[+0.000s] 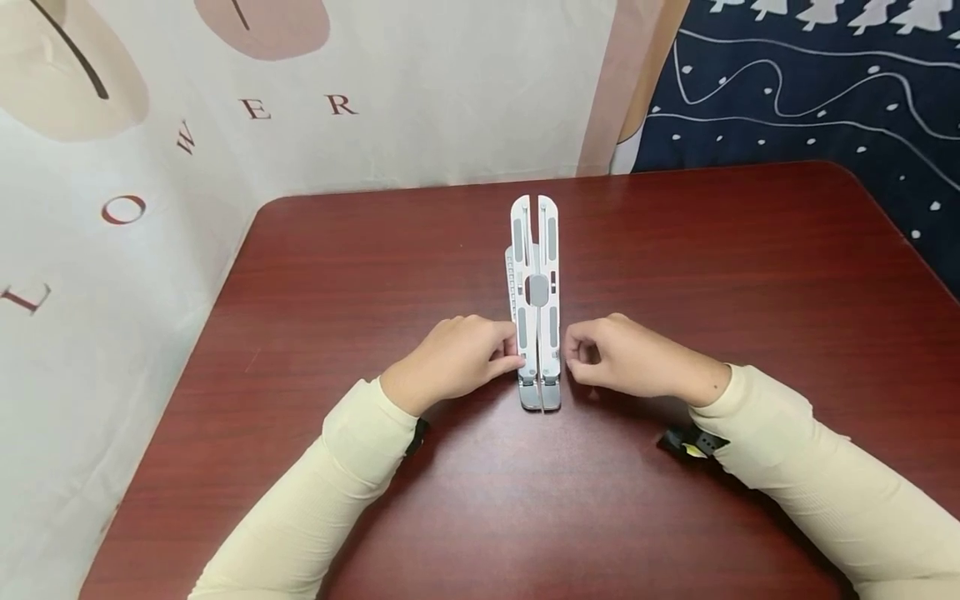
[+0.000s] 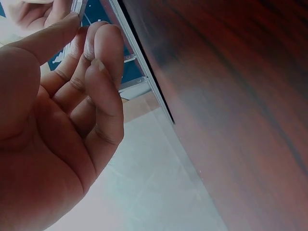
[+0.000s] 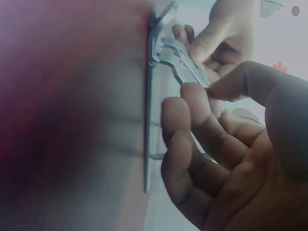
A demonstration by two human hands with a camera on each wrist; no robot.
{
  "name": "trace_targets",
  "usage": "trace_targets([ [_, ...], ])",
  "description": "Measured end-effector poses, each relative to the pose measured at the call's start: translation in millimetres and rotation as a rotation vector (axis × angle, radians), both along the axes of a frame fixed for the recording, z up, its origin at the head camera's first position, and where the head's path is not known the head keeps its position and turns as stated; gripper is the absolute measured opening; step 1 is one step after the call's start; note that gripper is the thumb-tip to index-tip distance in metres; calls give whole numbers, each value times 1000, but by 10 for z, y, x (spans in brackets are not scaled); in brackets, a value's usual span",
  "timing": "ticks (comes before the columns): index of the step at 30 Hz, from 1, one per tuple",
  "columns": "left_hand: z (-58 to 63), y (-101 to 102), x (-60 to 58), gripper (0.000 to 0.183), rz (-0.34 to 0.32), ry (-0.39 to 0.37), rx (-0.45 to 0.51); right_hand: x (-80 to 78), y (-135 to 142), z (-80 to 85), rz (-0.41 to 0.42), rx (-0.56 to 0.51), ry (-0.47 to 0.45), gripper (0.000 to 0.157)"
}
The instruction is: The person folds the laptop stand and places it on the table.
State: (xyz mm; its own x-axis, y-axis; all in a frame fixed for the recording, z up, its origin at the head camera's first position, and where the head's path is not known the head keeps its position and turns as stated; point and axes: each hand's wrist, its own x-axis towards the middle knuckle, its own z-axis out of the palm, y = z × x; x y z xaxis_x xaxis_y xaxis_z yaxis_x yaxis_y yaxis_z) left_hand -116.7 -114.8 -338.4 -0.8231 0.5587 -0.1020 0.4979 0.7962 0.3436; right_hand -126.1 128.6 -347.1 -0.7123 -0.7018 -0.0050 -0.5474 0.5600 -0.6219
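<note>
A silver folding laptop stand (image 1: 538, 333) with grey pads stands in the middle of the table, its two narrow top arms side by side and raised over the base. My left hand (image 1: 467, 358) pinches the left arm near its front end, the thumb on top. On the other side my right hand (image 1: 630, 354) is close beside the right edge, thumb and index finger curled into a ring. The right wrist view shows its fingertips (image 3: 195, 96) right by the metal arm (image 3: 180, 67), with a narrow gap to the stand showing in the head view.
The stand rests on a dark red wooden table (image 1: 360, 267) with rounded far corners. A pale printed cloth (image 1: 450, 92) with letters hangs behind and to the left. A navy cloth (image 1: 795, 100) with white trees hangs at the back right.
</note>
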Motion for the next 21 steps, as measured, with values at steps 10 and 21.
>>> trace_targets([
  [10, -7, -4, 15, 20, 9, 9, -11, -77, -5, 308, -188, -163, 136, 10],
  [21, 4, 9, 33, 20, 11, 28, -26, -334, -116, 493, -363, -277, 235, 14],
])
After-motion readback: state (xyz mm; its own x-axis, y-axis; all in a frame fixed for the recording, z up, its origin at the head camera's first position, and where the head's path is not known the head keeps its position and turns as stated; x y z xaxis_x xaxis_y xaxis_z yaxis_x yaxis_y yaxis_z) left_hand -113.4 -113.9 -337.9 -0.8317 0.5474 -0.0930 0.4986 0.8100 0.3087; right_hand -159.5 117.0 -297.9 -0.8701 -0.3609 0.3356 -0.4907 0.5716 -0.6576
